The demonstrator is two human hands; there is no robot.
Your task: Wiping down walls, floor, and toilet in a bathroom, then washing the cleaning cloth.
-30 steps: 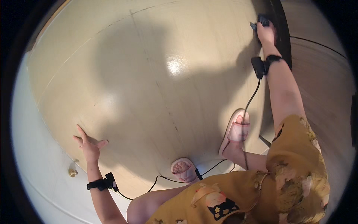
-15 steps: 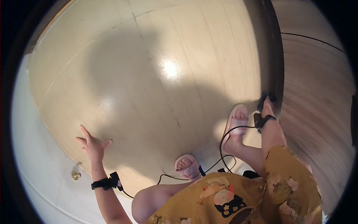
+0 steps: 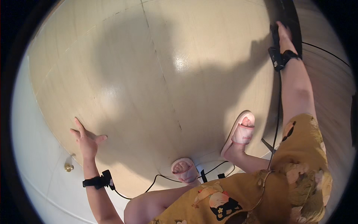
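Observation:
My left hand [image 3: 88, 143] is empty, its fingers spread apart, over the pale floor near the white wall. A black strap with a small box [image 3: 99, 182] is round that wrist. Stretched far forward on the right, my right hand [image 3: 284, 34] is by the dark strip at the foot of the brown wood-grain surface. Something black [image 3: 275, 35] shows along that hand's inner side; its kind is not clear, and the fingers are partly hidden. A second black strap with a box [image 3: 278, 59] sits on the right wrist.
My feet, in pink-and-white slide sandals [image 3: 242, 133], stand on the pale tiled floor [image 3: 141, 93]. A black cable [image 3: 151, 184] loops past my legs. A brass-coloured doorstop [image 3: 68, 167] is at the left by the white surface. Wood-grain panelling [image 3: 324, 86] borders the right.
My right hand has moved forward along the dark strip, with the black thing beside it. The left hand stays spread, shifted slightly left and up in the view.

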